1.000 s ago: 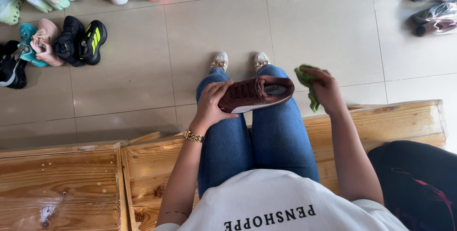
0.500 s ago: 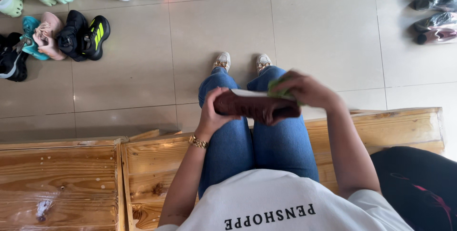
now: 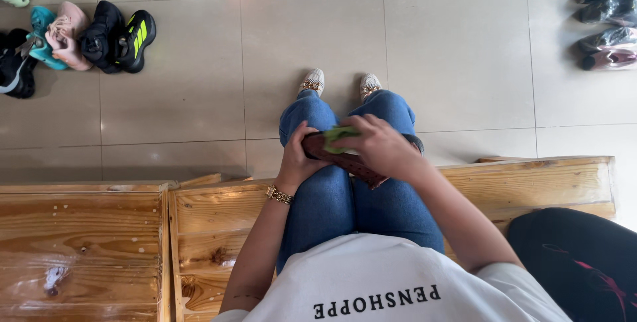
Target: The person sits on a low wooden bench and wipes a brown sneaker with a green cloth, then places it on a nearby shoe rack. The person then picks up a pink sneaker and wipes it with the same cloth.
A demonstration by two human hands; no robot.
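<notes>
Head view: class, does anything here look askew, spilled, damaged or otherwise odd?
Little stands out. The left bench has a whitish smear on its top. The left hand holds the brown shoe while the right hand presses a green cloth on it.

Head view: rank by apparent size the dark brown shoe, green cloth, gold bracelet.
1. Dark brown shoe, held in the left hand over the lap, partly hidden.
2. Green cloth, pressed on it by the right hand, mostly covered, so unsure.
3. Gold bracelet.
</notes>
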